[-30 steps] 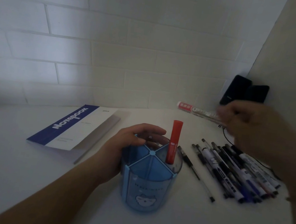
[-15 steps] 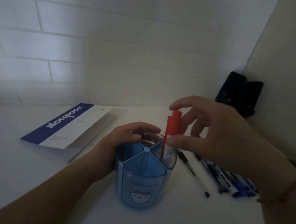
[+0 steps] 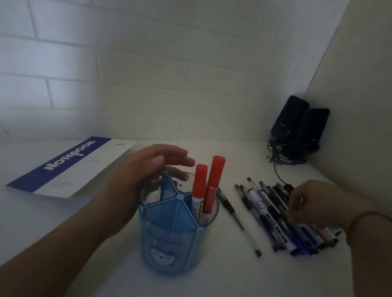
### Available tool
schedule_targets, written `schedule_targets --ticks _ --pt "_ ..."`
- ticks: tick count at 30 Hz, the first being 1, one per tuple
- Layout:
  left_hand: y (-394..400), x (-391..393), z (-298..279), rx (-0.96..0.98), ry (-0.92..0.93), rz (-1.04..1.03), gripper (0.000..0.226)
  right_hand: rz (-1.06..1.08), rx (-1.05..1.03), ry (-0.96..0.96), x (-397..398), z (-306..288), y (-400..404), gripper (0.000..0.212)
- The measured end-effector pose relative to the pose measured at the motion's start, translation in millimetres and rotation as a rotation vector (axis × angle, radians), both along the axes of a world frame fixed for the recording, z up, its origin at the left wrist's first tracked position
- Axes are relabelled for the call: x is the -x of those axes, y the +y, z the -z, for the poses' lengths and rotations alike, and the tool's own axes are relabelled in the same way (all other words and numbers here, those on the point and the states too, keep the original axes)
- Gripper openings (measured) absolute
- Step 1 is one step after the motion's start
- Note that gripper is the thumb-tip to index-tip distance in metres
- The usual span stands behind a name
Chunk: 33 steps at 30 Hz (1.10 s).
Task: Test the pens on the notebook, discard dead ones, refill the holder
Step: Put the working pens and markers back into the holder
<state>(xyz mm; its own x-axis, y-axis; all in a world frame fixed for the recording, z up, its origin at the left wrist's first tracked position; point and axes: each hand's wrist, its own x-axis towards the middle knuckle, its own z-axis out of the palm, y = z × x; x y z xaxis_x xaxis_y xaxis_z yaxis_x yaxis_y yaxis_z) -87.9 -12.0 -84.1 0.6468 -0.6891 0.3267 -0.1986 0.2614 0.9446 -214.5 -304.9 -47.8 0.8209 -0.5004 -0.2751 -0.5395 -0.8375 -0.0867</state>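
Closest in, the blue holder stands upright on the desk, two red-capped markers side by side in its right compartment. The left hand spreads wide at its far-left rim, fingers loose, holding nothing. Over to the right, the right hand curls down onto the row of pens (whether it grips one, I cannot tell). Further back lies the closed notebook, and two dark speakers sit in the corner.

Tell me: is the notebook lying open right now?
No. The notebook lies closed, cover up, on the table left of the blue pen holder.
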Motion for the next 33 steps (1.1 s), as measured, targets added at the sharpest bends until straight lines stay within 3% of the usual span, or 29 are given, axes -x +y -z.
schedule_targets --ticks 4,7,11,14,17,21,25,28,31,33 --pt "1 1 1 -0.097 -0.238 0.05 0.041 -0.04 -0.026 -0.042 -5 6 1 0.014" --pt "6 -4 -1 -0.054 -0.276 0.007 0.054 -0.086 0.039 -0.069 -8 9 4 0.013" --pt "10 -8 1 -0.037 -0.22 -0.035 0.057 -0.032 0.071 -0.034 -11 11 5 0.01" --pt "4 -4 2 -0.042 -0.111 -0.008 0.051 -0.018 0.109 0.094 -14 14 13 0.035" --pt "3 -1 1 -0.048 0.049 0.071 0.054 -0.028 0.165 0.134 -17 15 21 0.038" --pt "6 -2 2 -0.027 0.088 0.14 0.041 -0.044 0.185 -0.128 -9 -13 28 0.029" --pt "6 1 3 -0.057 0.071 0.104 0.036 -0.205 -0.227 -0.49 5 -46 57 0.014" --pt "4 0 2 -0.044 0.049 0.017 0.041 -0.31 -0.489 -0.662 10 -59 81 0.022" --pt "5 -2 0 -0.001 0.082 0.016 0.066 -0.367 -0.551 -0.785 15 -68 89 0.035" --pt "6 -3 -1 0.023 0.103 0.048 0.059 -0.405 -0.512 -0.829 18 -70 93 0.043"
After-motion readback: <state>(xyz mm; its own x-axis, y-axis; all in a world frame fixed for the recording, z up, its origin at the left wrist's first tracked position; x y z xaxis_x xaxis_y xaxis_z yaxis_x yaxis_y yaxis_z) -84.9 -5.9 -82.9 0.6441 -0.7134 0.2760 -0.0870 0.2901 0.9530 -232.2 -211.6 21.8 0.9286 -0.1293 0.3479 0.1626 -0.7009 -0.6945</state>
